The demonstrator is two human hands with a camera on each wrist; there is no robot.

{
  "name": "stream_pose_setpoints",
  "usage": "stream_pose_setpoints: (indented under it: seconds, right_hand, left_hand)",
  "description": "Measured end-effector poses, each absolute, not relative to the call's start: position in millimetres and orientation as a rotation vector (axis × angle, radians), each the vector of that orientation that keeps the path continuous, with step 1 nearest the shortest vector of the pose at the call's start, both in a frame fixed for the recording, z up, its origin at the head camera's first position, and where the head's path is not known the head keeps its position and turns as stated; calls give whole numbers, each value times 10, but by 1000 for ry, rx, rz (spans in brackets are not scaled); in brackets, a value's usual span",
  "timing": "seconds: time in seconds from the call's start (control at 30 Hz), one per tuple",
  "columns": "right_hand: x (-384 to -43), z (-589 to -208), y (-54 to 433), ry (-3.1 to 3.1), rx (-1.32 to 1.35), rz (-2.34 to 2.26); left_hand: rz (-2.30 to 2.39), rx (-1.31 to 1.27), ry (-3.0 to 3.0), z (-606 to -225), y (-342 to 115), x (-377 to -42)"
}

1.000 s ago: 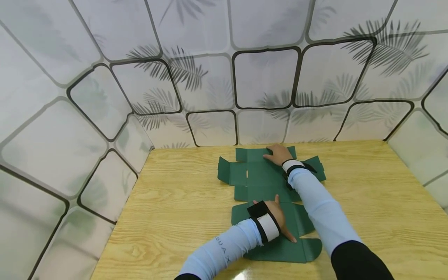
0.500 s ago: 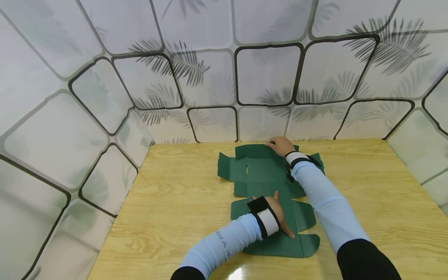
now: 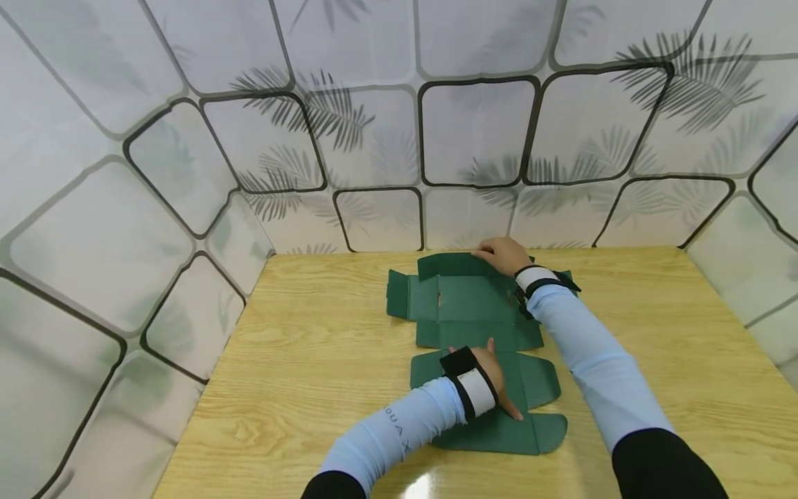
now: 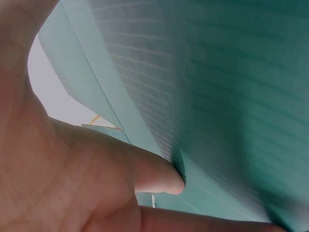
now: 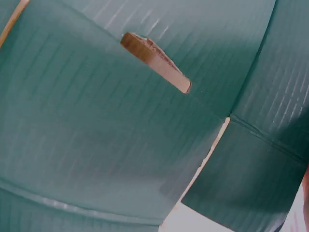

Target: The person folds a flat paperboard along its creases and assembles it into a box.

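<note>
An unfolded green cardboard box (image 3: 470, 298) lies on the wooden table, its creased panels and side flaps spread out. On its near panel my left hand (image 3: 492, 381) rests with fingers spread; in the left wrist view the thumb and fingers (image 4: 159, 176) touch the ribbed green surface. At the far edge my right hand (image 3: 503, 256) grips the long far flap (image 3: 445, 265), which stands tilted up from the panel. The right wrist view has the board (image 5: 87, 111) close up, with a cut slot (image 5: 157, 63) and a side flap (image 5: 246, 169); only a sliver of hand shows.
Wooden tabletop (image 3: 299, 360) extends to both sides of the cardboard. A pale patterned sheet or wall (image 3: 374, 152) rises behind the table and along the left and right sides.
My right hand has taken hold of the far flap, which lay flat, and raised it upward. My left hand stays on the near panel. The head view has shifted slightly.
</note>
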State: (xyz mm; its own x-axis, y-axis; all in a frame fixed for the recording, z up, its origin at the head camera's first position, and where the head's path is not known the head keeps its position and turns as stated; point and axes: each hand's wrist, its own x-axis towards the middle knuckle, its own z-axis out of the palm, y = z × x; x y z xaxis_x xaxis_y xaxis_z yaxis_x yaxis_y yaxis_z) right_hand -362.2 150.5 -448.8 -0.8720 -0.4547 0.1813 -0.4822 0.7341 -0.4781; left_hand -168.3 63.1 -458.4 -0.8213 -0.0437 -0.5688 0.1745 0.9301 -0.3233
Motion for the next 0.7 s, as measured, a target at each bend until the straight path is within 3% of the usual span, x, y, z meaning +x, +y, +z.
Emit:
stream_pose_setpoints:
  seconds: [0.7]
  right_hand:
    - [-3492, -4202, 1511, -2800, 778, 876]
  left_hand:
    - [-454, 89, 2470, -4512, 606, -1644]
